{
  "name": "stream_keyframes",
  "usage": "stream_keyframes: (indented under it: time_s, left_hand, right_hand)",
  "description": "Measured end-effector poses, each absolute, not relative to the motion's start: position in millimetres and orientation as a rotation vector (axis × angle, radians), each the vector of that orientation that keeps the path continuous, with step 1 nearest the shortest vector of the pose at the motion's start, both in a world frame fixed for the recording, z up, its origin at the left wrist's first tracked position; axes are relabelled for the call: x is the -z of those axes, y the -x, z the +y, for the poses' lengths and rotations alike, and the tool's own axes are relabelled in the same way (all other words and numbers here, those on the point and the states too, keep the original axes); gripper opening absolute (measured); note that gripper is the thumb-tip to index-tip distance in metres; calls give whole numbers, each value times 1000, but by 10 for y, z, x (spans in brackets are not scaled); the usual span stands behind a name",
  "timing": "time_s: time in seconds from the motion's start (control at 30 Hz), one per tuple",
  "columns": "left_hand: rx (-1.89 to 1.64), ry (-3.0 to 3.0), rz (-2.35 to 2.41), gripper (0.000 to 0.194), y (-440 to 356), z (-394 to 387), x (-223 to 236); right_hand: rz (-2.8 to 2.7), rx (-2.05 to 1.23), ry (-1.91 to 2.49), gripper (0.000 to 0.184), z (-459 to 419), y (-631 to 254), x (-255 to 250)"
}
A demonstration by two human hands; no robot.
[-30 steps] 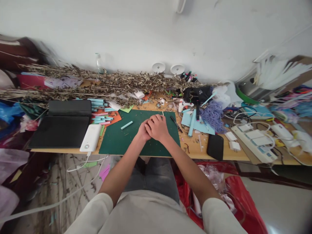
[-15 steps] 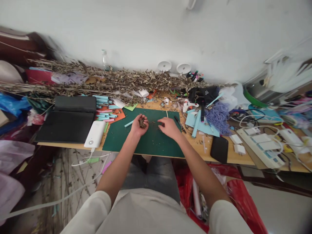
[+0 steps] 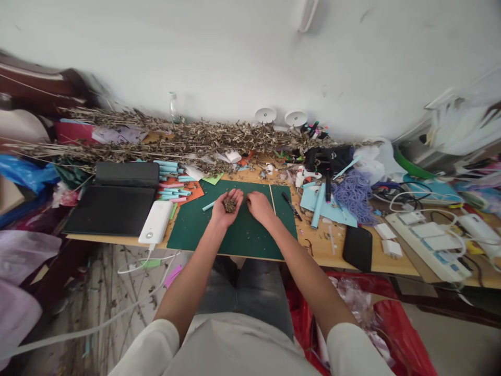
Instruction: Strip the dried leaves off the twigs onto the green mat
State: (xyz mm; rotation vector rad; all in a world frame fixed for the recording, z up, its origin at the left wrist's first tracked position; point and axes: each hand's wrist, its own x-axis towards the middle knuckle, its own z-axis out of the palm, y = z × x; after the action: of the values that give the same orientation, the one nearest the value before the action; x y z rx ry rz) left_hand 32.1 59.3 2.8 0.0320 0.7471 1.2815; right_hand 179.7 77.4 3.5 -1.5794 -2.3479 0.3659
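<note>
Palm up, my left hand (image 3: pixel 224 215) cups a small heap of crumbled dried leaves (image 3: pixel 229 206) above the green cutting mat (image 3: pixel 195 232). My right hand (image 3: pixel 259 206) is just to its right, low over the mat, with its fingers curled together; whatever they may pinch is hidden. A rolled light-blue paper tube (image 3: pixel 208 206) lies on the mat left of my left hand. To the right of my right hand lie a thin pale stick (image 3: pixel 273 200) and a black pen (image 3: pixel 291 206).
Dried leafy stalks (image 3: pixel 219 137) pile along the wall. At left are a black folding case (image 3: pixel 109 209), a white power bank (image 3: pixel 155 222) and paper rolls (image 3: pixel 172 193). At right are a glue gun (image 3: pixel 307 176), purple yarn (image 3: pixel 355 194), a black phone (image 3: pixel 357 248) and a power strip (image 3: pixel 430 248).
My left hand's fingers have opened out flatter, showing more of the leaves. My right hand has moved left, closer to it, uncovering more of the thin stick.
</note>
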Motion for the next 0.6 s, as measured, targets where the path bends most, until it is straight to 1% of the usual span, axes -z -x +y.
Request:
stream_keyframes:
  time_s: [0.13,0.27,0.37,0.47,0.6]
  left_hand:
    - [-1228,-28,614,28,-416,593,25]
    - [-1173,-1,537,34,-530,605,10]
    - [-1142,18,515,42,-615,592,-38]
    - [-1169,-33,515,37,-724,526,-104]
    - [-1205,-170,456,43,-856,416,-205]
  right_hand:
    - [-2049,-449,1358,21,672,-1788,-197]
    - [-2076,-368,1249,19,537,-1726,-345]
    - [-2071,-250,1312,27,474,-1644,-422]
    - [-2014,-221,1326,31,492,-1543,-457]
    - [-2002,-249,1351,50,581,-1432,-359]
